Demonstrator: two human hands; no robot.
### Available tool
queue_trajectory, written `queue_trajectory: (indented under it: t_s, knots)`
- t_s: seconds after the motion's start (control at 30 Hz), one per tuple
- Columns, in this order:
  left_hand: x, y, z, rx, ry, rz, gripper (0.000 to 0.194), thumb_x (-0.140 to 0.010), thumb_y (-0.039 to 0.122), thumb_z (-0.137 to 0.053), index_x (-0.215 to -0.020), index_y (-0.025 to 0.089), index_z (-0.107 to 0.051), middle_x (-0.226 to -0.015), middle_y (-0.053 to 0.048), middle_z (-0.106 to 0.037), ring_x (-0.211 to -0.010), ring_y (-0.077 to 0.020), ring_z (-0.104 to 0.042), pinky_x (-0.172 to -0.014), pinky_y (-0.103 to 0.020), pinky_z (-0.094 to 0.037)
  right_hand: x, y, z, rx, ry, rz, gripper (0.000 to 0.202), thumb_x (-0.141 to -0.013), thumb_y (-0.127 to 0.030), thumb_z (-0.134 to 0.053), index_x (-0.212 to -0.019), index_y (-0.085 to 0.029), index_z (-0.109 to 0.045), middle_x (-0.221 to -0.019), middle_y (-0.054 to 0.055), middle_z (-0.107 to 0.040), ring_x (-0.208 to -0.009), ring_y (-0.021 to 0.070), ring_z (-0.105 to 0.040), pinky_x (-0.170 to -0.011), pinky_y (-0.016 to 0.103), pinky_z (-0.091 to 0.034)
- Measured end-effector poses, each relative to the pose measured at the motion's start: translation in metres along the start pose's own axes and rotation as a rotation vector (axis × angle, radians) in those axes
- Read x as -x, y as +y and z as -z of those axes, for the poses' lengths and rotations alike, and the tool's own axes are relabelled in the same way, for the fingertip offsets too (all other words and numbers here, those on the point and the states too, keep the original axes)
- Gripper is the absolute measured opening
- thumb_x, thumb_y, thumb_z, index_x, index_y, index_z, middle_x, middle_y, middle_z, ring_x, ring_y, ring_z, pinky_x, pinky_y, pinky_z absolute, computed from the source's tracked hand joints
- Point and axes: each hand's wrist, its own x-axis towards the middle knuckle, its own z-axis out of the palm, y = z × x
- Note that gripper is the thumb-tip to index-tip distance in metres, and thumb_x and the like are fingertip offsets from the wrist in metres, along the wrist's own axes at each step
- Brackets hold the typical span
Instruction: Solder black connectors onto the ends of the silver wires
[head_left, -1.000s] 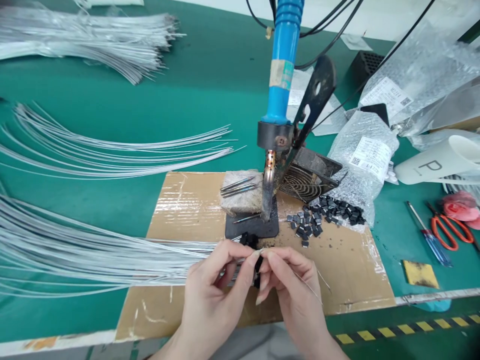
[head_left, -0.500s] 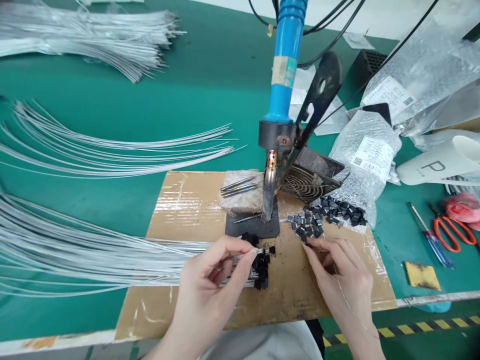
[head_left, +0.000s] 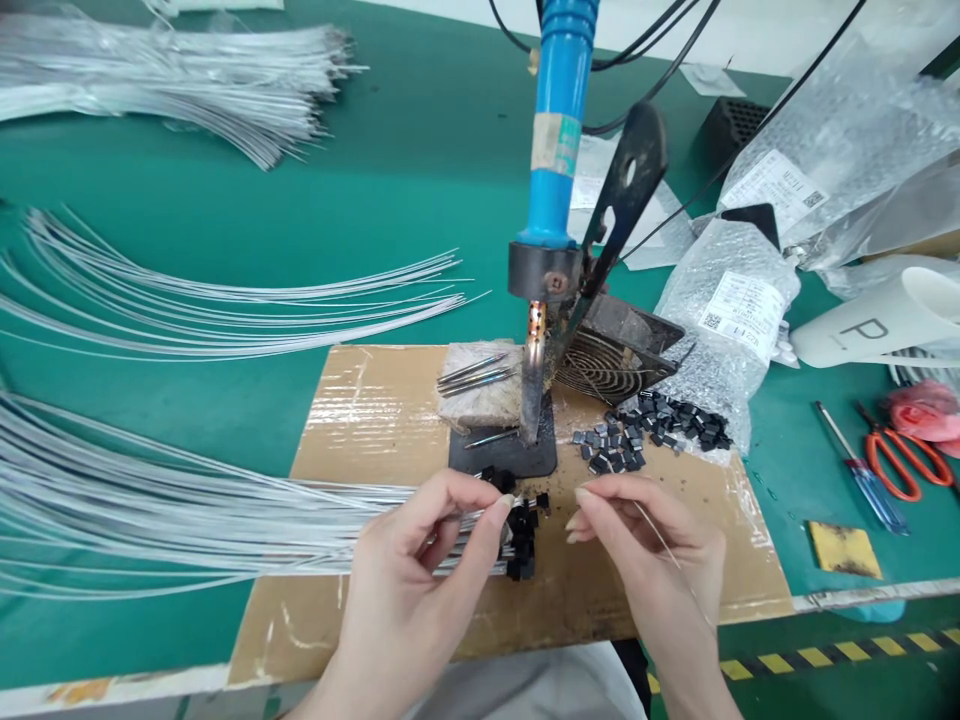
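Note:
My left hand [head_left: 442, 540] is closed in a pinch above the bundle of white wires [head_left: 322, 520]. A small pale wire tip shows between its thumb and forefinger. Black connectors [head_left: 523, 545] sit on the bundle's ends, just beyond those fingertips. To the right, my right hand [head_left: 645, 535] has its thumb and forefinger pinched together. A thin solder wire [head_left: 664, 545] runs back from them over the hand; whether a small part is pinched too is hidden. Above both hands stands a blue soldering iron [head_left: 559, 140], its tip pointing down, with loose black connectors [head_left: 615, 445] nearby.
Brown cardboard [head_left: 300, 630] covers the work area. Behind the iron is a small fan [head_left: 611, 360]; spare tips lie on a pale block [head_left: 480, 405]. Bubble-wrap bags [head_left: 727, 330], a screwdriver [head_left: 862, 475], orange scissors [head_left: 896, 465] and a yellow sponge [head_left: 845, 548] lie right. More wires [head_left: 247, 310] lie left.
My right hand has moved left, away from the loose black connectors and closer to my left hand. The left hand stays nearly in place.

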Motion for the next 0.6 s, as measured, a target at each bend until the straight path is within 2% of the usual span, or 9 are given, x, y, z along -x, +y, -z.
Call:
queue_trajectory:
  t_s: [0.1,0.2,0.3,0.43,0.6]
  knots:
    - [0.000,0.005,0.001,0.043,-0.037,0.020,0.015,-0.095,0.033,-0.072,-0.083,0.024,-0.074,-0.087,-0.002,-0.077,-0.071,-0.0154,-0.063,-0.057,-0.029,-0.036,0.003,-0.002,-0.016,-0.106,-0.035,-0.168,0.006,-0.087,-0.026,-0.092,-0.083,-0.026,-0.087,-0.063,-0.003,-0.075,-0.051,0.0107,-0.071,-0.053,0.016,-0.064]
    - [-0.002,0.013,0.003,0.090,-0.090,0.054,0.015,-0.093,0.032,-0.073,-0.080,0.024,-0.073,-0.091,-0.001,-0.081,-0.077,-0.0169,-0.069,-0.059,-0.029,-0.040,0.006,0.001,-0.027,-0.168,-0.092,-0.255,0.015,-0.086,-0.036,-0.093,-0.083,-0.023,-0.087,-0.057,-0.002,-0.072,-0.048,0.0135,-0.070,-0.049,0.021,-0.065]
    - [-0.004,0.020,0.004,0.120,-0.136,0.083,0.018,-0.092,0.032,-0.073,-0.076,0.025,-0.072,-0.085,0.001,-0.081,-0.075,-0.0162,-0.069,-0.060,-0.027,-0.043,0.007,0.004,-0.032,-0.168,-0.115,-0.262,0.022,-0.086,-0.043,-0.093,-0.084,-0.022,-0.086,-0.057,-0.001,-0.072,-0.046,0.0146,-0.069,-0.047,0.023,-0.064]
    - [-0.007,0.025,0.006,0.118,-0.134,0.098,0.016,-0.088,0.030,-0.074,-0.073,0.025,-0.073,-0.086,0.001,-0.081,-0.071,-0.0141,-0.067,-0.060,-0.026,-0.043,0.007,0.007,-0.033,-0.126,-0.127,-0.231,0.026,-0.087,-0.048,-0.091,-0.083,-0.022,-0.086,-0.056,-0.001,-0.070,-0.044,0.0138,-0.065,-0.043,0.023,-0.061]
    - [-0.009,0.028,0.007,0.123,-0.137,0.097,0.015,-0.086,0.029,-0.074,-0.072,0.024,-0.074,-0.085,0.000,-0.081,-0.071,-0.0146,-0.069,-0.061,-0.025,-0.047,0.008,0.006,-0.032,-0.153,-0.134,-0.239,0.023,-0.087,-0.045,-0.092,-0.082,-0.023,-0.086,-0.056,-0.002,-0.068,-0.042,0.0119,-0.061,-0.041,0.021,-0.058]
